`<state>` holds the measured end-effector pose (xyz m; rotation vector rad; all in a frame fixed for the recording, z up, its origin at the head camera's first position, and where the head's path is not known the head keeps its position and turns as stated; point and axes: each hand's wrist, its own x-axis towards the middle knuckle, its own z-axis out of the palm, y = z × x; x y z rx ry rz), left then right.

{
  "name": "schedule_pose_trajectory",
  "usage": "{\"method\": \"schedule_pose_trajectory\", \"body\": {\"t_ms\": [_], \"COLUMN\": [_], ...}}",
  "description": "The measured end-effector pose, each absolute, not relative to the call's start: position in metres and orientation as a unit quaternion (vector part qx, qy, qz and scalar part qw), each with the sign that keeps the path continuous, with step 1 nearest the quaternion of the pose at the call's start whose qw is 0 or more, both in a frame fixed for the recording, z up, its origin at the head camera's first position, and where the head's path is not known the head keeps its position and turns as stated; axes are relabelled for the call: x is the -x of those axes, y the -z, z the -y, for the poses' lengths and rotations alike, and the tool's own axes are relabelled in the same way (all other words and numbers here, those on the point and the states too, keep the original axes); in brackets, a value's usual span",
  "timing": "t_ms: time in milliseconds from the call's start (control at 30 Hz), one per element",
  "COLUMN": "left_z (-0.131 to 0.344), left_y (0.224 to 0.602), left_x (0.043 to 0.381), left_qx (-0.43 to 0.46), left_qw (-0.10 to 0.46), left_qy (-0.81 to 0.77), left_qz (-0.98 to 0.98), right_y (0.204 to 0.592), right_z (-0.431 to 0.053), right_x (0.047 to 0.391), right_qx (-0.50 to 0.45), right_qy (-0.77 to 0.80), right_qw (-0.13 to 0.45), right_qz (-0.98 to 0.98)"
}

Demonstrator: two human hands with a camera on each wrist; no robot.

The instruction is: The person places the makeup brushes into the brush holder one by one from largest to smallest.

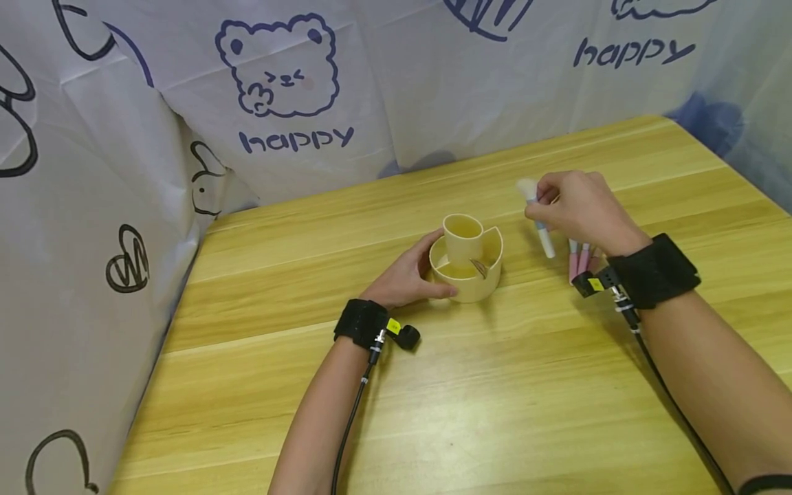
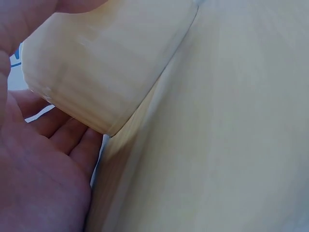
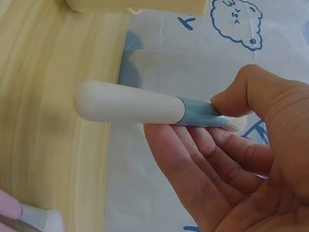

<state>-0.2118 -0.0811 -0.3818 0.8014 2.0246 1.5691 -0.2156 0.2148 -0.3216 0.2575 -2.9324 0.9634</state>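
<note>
My left hand (image 1: 408,276) holds a cream round brush holder (image 1: 473,290) from its left side, thumb at the front and fingers behind. This holder has a tall round tube rising from a wider, divided cup, and it stands upright on the table. In the left wrist view, the holder's wall (image 2: 111,63) lies between thumb and curled fingers. My right hand (image 1: 581,206) pinches a makeup brush (image 1: 546,240) by its blue ferrule, to the right of the holder. The brush's white handle (image 3: 130,104) points down; its pale bristles (image 1: 526,187) point up.
Several pink-handled brushes (image 1: 574,265) lie on the wooden table (image 1: 433,412), partly hidden under the right wrist. A small brownish piece (image 1: 479,268) shows at the holder's front rim. A printed white cloth (image 1: 396,89) hangs behind the table and along its left.
</note>
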Motion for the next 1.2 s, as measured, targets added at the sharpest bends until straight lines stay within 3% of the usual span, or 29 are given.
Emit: {"method": "schedule_pose_trajectory", "body": {"t_ms": [1200], "left_z": [0.083], "left_y": [0.401], "left_x": [0.221], "left_qx": [-0.295], "left_qw": [0.213], "left_qy": [-0.55], "left_qz": [-0.752], "right_y": [0.298], "right_z": [-0.207], "right_x": [0.202], "right_qx": [-0.101], "right_qy": [-0.298], "right_qw": [0.069], "right_qz": [0.947]}}
